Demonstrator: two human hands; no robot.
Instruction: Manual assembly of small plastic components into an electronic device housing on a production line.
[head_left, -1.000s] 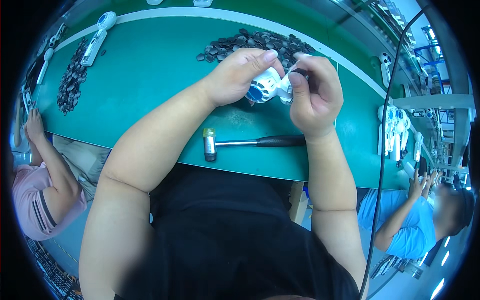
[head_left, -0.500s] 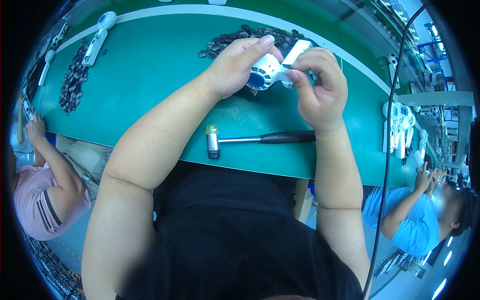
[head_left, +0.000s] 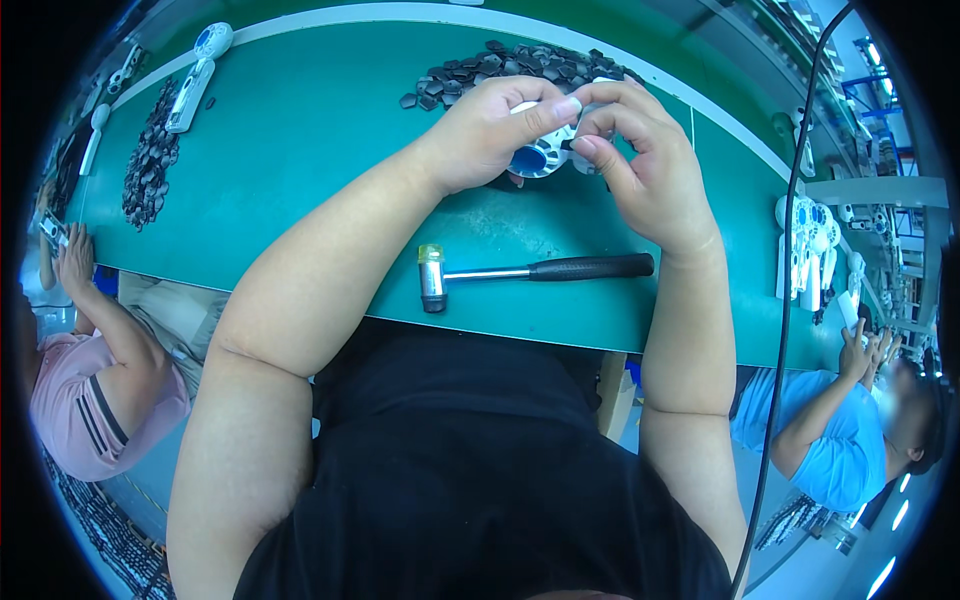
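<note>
White gadget (head_left: 556, 160): lay between left hand (head_left: 492, 132) and right hand (head_left: 655, 155), gripped by both; blue-faced end (head_left: 529, 161) nearer left; long axis I couldn't confirm.

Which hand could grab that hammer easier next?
Probably the right hand: the hammer's black handle lies nearer to it than to the left hand, and points rightward. Both hold the white device.

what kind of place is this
Probably a factory assembly line: a long green workbench with a heap of small dark pieces, a cluster of similar white devices toward the right, and workers on both sides, one in a pink shirt, one in blue.
</note>
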